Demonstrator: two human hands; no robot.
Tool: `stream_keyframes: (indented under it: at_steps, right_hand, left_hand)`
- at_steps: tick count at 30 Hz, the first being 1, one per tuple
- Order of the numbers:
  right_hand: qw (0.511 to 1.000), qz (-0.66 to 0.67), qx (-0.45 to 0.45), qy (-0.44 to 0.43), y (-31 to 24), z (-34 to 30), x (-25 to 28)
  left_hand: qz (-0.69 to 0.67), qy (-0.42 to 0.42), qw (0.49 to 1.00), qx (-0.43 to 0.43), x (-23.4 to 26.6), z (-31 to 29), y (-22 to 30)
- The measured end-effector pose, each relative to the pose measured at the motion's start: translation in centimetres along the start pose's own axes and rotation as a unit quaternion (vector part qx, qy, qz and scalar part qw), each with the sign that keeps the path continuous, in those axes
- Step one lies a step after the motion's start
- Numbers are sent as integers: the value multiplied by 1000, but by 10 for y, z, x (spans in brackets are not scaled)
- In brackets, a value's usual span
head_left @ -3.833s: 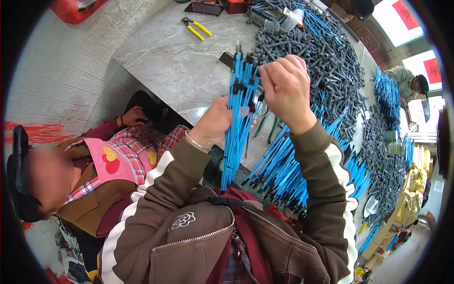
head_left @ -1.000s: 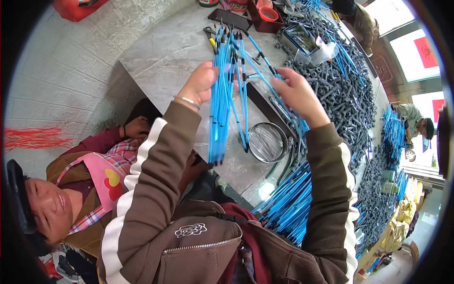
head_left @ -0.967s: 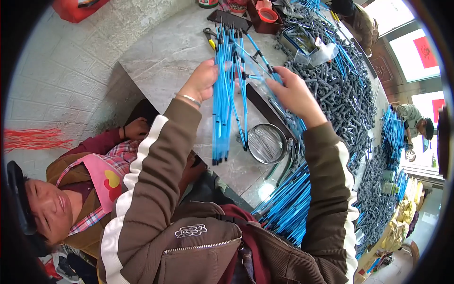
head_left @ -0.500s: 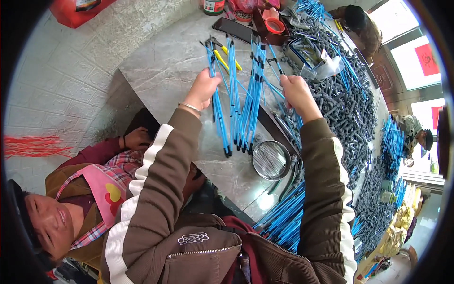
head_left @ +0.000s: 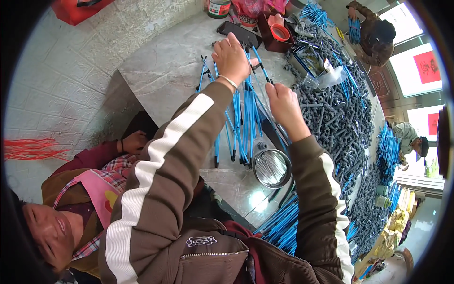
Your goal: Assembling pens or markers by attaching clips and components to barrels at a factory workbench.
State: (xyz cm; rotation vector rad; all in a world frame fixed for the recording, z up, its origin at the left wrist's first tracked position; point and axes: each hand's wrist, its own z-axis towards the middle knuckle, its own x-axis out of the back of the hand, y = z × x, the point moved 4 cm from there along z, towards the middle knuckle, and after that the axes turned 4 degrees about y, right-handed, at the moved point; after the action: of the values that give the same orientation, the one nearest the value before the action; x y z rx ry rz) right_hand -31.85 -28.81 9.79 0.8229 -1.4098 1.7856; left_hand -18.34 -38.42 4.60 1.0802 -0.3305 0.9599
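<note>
My right hand (head_left: 285, 105) is closed round a thin blue rod with black fittings (head_left: 266, 72), which slants up and to the left. Close to that rod's upper part, my left hand (head_left: 231, 59) has its fingers curled and its thumb reaching toward a black fitting; what it grips is hidden. Beneath and beside my hands, several blue rods with black ends (head_left: 248, 125) lie in loose rows on the grey table (head_left: 163, 71). A round metal bowl (head_left: 256, 174) of thin pale pins or wires sits nearer to me.
A large heap of dark grey plastic fittings (head_left: 326, 113) covers the table's right side, with an open box (head_left: 307, 61) among it. A phone (head_left: 239, 33) and dark red tray (head_left: 274, 45) lie at the back. A seated person (head_left: 90, 199) is at left; others work at far right.
My left hand has moved up and right from the left-hand rods, now covering the yellow-handled pliers. My right hand has shifted slightly left and nearer to me with its rod.
</note>
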Motion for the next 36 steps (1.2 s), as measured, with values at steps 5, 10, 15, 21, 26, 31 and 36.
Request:
stream_keyframes:
  at_steps: [5, 10, 15, 21, 26, 31, 36]
  right_hand:
    - [986, -45, 36, 158, -31, -5, 28]
    - [957, -205, 23, 204, 23, 28, 104]
    - [973, -187, -20, 132, 64, 42, 123]
    - [926, 243, -290, -10, 135, 31, 70]
    - [944, 240, -222, -53, 94, 51, -15]
    - [992, 122, -22, -15, 56, 118, -78]
    - [995, -99, 6, 6, 47, 152, -106]
  left_hand:
    - [77, 17, 994, 77, -15, -1, -37]
    - [-130, 78, 982, 115, -18, 8, -77]
    - [-115, 93, 981, 127, 21, 7, -113]
    - [-131, 62, 974, 174, 41, -31, -115]
    - [-141, -33, 987, 64, 27, -78, -71]
    - [-42, -37, 993, -101, 12, -95, -18]
    - [-24, -61, 987, -145, -4, -87, -5]
